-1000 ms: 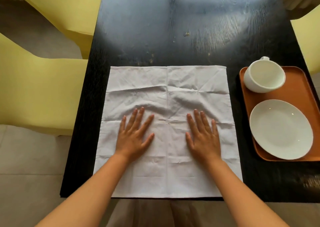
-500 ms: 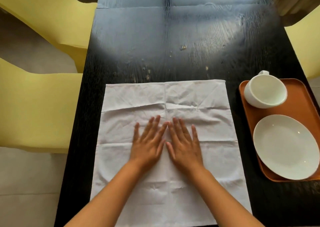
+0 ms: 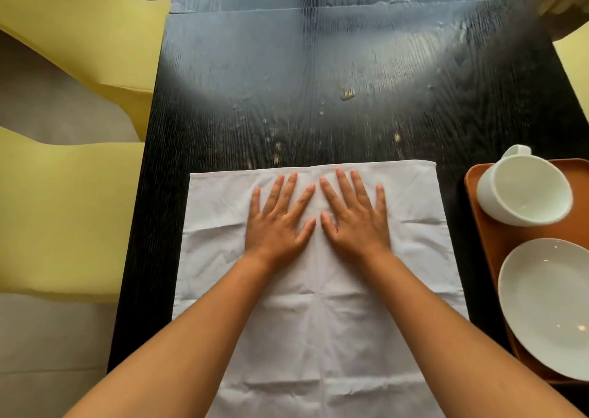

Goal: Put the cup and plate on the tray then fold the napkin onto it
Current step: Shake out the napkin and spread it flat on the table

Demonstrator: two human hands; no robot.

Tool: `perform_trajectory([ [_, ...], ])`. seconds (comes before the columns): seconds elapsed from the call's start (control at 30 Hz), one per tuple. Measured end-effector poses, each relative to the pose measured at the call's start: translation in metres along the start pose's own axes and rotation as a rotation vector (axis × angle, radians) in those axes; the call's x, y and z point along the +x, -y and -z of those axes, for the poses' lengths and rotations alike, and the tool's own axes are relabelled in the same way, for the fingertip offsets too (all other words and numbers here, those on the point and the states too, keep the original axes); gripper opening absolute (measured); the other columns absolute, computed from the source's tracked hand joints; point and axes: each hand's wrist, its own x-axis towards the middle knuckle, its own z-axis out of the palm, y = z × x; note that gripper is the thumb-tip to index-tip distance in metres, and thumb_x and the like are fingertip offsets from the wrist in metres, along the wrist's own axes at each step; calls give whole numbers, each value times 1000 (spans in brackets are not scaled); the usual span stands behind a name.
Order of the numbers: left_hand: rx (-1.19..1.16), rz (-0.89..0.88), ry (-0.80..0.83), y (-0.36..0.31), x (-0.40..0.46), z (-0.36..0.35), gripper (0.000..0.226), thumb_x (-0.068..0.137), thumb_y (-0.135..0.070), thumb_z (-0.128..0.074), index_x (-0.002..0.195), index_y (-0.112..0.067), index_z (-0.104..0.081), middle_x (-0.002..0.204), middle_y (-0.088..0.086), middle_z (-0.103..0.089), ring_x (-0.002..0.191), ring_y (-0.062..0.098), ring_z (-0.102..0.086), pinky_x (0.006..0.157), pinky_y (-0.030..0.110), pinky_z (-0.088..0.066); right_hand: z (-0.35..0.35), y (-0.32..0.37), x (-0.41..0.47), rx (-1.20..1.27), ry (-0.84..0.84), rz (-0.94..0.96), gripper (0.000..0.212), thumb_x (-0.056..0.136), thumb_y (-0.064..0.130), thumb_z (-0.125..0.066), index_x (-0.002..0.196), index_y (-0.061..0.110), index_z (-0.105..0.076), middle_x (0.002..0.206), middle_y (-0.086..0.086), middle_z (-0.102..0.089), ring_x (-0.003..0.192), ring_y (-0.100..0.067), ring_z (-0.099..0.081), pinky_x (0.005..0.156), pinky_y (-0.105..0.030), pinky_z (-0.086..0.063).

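soft daylight is washing over the far half of the black table [image 3: 318, 67] as a pale glare, its near part staying dark. wide-angle distortion is bending the edges; the far tabletop is looking slightly smeared.

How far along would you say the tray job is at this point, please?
Done: the cup and plate already sit on the tray. In hand: the napkin lies spread open on the table, with the left hand and right hand pressed flat near its far edge, side by side. Left: no fold shows yet, and the napkin is not on the tray.
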Motion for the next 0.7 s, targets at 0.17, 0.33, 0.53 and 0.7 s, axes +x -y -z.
perform_trajectory([
  [0.17,-3,54,6,43,6,10,67,82,-59,-16,145,-35,-17,158,1,-8,145,19,-6,115,46,-5,8,-38,11,-1,-21,-109,63,88,47,-33,146,36,-11,158,2,-6,145,-16,-2,114,-49,0],
  [0.33,-11,96,0,84,0,17,70,81,-60,-17,146,-34,-13,158,1,-6,145,15,-2,115,40,-5,18,-78,11,-3,-22,-123,69,84,46,-24,147,21,-10,158,-3,-6,145,-16,-2,116,-41,-2],
  [0.53,8,124,-56,117,1,21,74,79,-61,-21,146,-29,-17,158,2,-10,145,15,-6,115,47,-4,23,-107,13,-24,-29,-132,72,84,47,-19,147,15,-10,158,-3,-6,145,-15,-2,118,-42,-3],
  [0.7,14,325,-65,106,-9,17,69,85,-56,-19,148,-29,-11,159,2,0,145,15,2,112,56,8,22,-94,6,-28,-80,-280,61,95,40,-31,148,20,-8,158,-3,-3,145,-16,2,116,-49,4],
])
